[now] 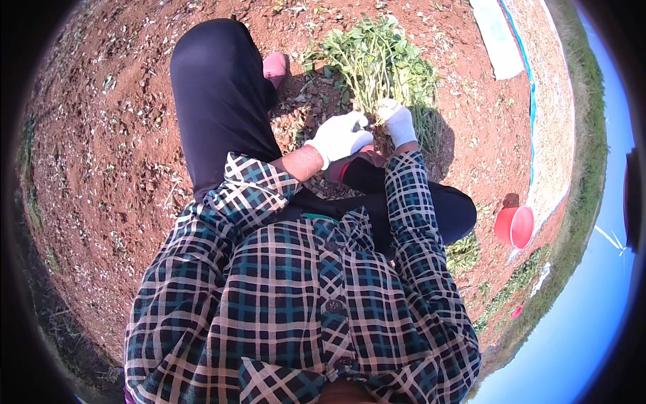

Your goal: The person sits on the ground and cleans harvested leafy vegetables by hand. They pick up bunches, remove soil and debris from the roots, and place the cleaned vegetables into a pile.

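My right hand [397,121], in a white glove, grips a bundle of leafy plants [381,63] by the lower ends of its pale stems. These look like uprooted peanut plants, with the green leaves spread away from me. Beside the root ends is my left hand [340,137], also gloved in white. Its thumb and forefinger are curved with a gap between them, and nothing shows in the gap. More cut or pulled greenery [428,129] lies in shadow just right of my right hand. Part of the bundle's root end is hidden behind the gloves.
My bent legs in dark trousers [217,96] flank the work. Red soil [126,131] strewn with dry leaves surrounds me. To the right are a red bucket [509,226], a white sheet [499,43] and a blue-edged strip covered with pale material [552,116]. Loose greenery [463,254] lies by my right knee.
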